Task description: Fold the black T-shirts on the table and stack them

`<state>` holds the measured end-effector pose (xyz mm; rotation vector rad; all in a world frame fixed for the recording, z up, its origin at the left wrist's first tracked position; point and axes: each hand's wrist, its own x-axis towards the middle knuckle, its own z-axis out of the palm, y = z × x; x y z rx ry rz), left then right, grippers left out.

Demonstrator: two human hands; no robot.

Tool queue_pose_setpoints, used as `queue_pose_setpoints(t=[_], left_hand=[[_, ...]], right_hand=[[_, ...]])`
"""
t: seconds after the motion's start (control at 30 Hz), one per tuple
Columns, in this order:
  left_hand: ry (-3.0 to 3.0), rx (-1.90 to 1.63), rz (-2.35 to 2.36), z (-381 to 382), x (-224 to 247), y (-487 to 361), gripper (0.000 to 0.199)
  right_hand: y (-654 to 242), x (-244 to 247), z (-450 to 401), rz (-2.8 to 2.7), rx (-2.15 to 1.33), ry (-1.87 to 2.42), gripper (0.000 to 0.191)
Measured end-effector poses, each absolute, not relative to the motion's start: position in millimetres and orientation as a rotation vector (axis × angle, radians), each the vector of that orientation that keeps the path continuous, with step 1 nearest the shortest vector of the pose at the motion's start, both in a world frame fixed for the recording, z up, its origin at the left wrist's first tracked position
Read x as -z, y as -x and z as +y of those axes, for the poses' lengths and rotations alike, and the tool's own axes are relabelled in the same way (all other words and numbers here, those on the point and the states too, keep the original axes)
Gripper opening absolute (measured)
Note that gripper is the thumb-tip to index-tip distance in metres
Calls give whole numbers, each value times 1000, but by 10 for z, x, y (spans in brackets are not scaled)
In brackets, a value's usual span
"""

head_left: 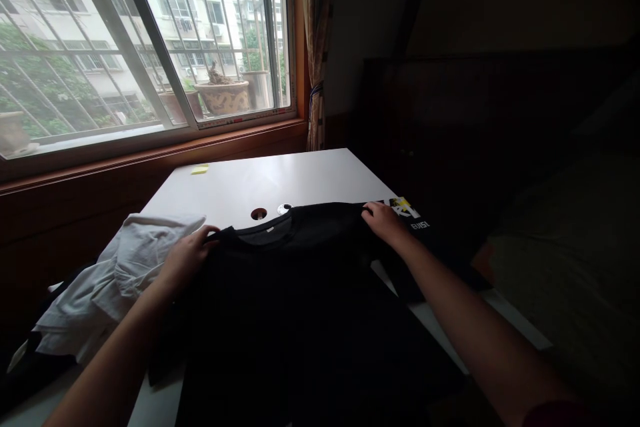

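Observation:
A black shirt (300, 307) is spread over the white table (310, 177), its neckline toward the far side. My left hand (187, 257) is closed on the shirt's left shoulder, beside the collar. Farther right, my right hand (384, 221) pinches the other shoulder near the sleeve. Crumpled white cloth (120, 273) lies at the left, next to my left forearm. Just beyond my right hand is a dark garment (420, 230) with white and yellow print.
A round hole (259, 213) and a small round piece (285, 209) are in the tabletop beyond the collar. A yellow note (199, 169) is at the far left corner. Behind the table are a barred window and a curtain (316, 53). Greenish fabric (565, 267) lies at the right.

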<state>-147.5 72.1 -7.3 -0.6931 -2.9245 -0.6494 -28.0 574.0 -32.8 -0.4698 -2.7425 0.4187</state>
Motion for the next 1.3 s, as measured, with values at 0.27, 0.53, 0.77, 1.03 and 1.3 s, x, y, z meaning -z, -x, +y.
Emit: queue_pose_setpoints(t=[0.27,0.53,0.77,1.03,1.3], left_hand=[[735,325,-2765,1314,89,2055,29],[818,275,-2839,1391,573,2185,31],[769,271,-2832,1235,654,2260,32],[879,274,-2654,1561,517,1732,35],[898,45,-2813,1929,947,1153,64]], right_hand=[[288,315,5977,-2746,-436,552,29],[285,408,6247,-2771,-509,550,18],[363,390,6383,-2726,-481,579,21],[402,359,5700,-2643,-259,307,26],[614,780,4473,-2898,-393,-227,58]])
